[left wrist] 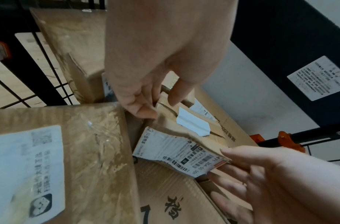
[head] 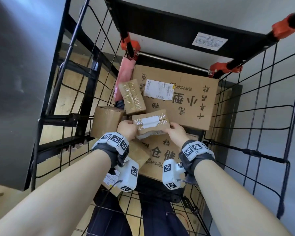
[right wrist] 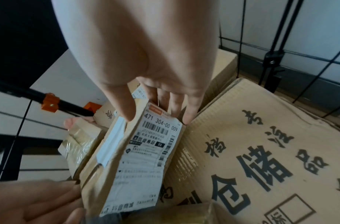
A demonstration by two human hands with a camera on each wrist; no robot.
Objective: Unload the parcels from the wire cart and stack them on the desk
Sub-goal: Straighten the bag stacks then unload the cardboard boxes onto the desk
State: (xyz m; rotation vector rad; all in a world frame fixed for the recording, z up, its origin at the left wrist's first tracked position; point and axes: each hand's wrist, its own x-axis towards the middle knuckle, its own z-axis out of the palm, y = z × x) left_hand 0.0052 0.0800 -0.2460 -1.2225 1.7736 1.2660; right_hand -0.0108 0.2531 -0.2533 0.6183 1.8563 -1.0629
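Inside the black wire cart (head: pixel 255 116) I hold a small taped brown parcel (head: pixel 151 122) between both hands. My left hand (head: pixel 126 127) grips its left end, thumb on top and fingers round the edge (left wrist: pixel 144 106). My right hand (head: pixel 176 130) grips the right end, thumb on the front and fingers behind (right wrist: pixel 176 106). The parcel (right wrist: pixel 126 151) bears a white shipping label and a torn white strip (left wrist: pixel 192 124). Other parcels lie around it: a taped small box (head: pixel 132 96), a box at left (head: pixel 106 121) and two large printed cartons (head: pixel 186 99) (head: pixel 160 155).
Wire mesh walls close in on the left (head: pixel 66 99) and right (head: pixel 262 133). A black folded shelf (head: pixel 177 26) with orange clips (head: pixel 225 67) spans the far end. A pink bag (head: pixel 124 74) hangs at the far left corner. A grey surface (head: pixel 15 82) lies left of the cart.
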